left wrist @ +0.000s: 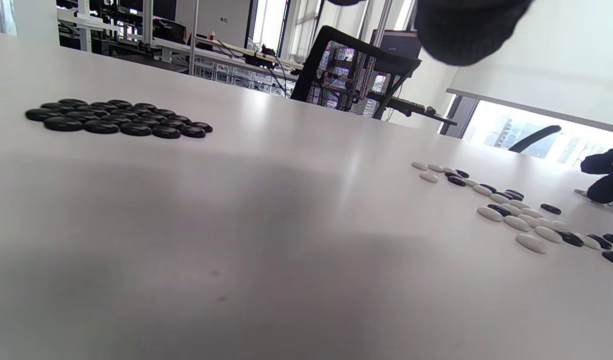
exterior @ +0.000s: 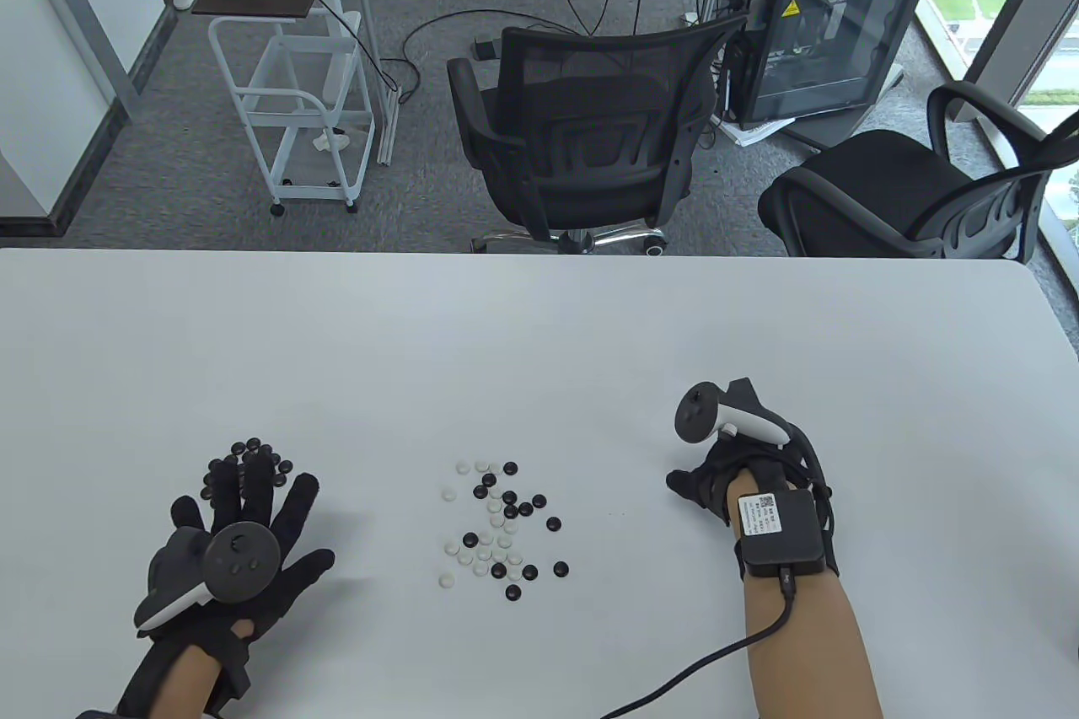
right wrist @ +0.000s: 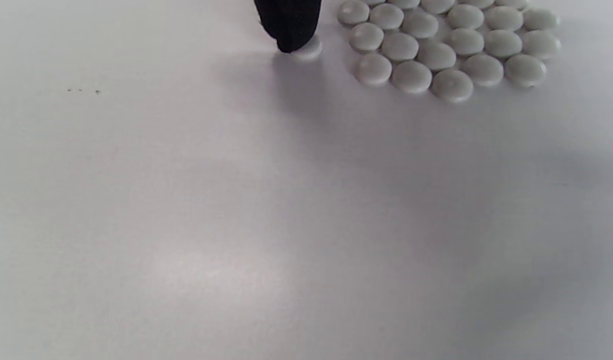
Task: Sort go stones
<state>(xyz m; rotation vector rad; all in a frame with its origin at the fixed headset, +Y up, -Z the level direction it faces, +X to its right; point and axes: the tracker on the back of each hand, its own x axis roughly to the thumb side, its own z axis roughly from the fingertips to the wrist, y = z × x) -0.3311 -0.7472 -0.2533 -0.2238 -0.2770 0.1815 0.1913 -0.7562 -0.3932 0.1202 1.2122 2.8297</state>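
A mixed pile of black and white Go stones (exterior: 497,525) lies at the table's middle front; it also shows in the left wrist view (left wrist: 516,215). A group of black stones (exterior: 253,449) lies at the front left, flat and close together in the left wrist view (left wrist: 116,117). My left hand (exterior: 249,491) lies with fingers spread, fingertips at the near side of that group, holding nothing. My right hand (exterior: 704,483) is at the front right, fingers curled under the tracker. In the right wrist view one fingertip (right wrist: 289,25) presses on a single white stone (right wrist: 309,50) beside a packed group of white stones (right wrist: 446,45).
The white table (exterior: 539,331) stretches bare behind the stones. A cable (exterior: 716,660) runs from my right wrist box to the front edge. Two black office chairs (exterior: 582,129) stand beyond the far edge.
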